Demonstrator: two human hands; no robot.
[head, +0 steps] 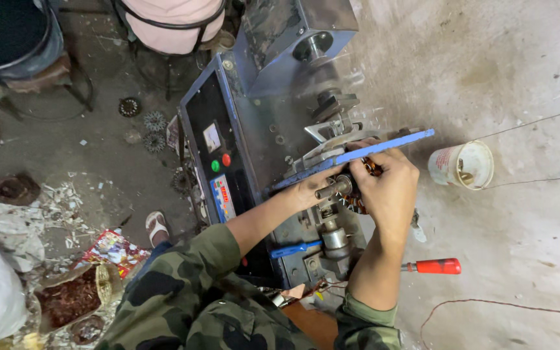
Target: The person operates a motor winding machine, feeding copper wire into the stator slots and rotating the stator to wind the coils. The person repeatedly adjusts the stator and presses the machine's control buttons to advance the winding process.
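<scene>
A blue winding machine (pixel 241 123) stands on the dusty floor below me. Both my hands hold a round copper-wound motor core (pixel 358 188) with a steel shaft (pixel 333 188) over the machine's spindle area. My left hand (pixel 309 188) grips it from the left, near the shaft. Wrapped over its right side and top is my right hand (pixel 390 191). A blue flat bar (pixel 384 146) runs across just above my hands. Much of the core is hidden by my fingers.
A white cup (pixel 465 165) sits on the floor to the right, with thin wire running from it. A red-handled tool (pixel 435 266) lies by my right forearm. Round toothed parts (pixel 155 121) lie left of the machine. A stool with a pink seat (pixel 173 26) stands behind. My sandalled foot (pixel 157 227) is at lower left.
</scene>
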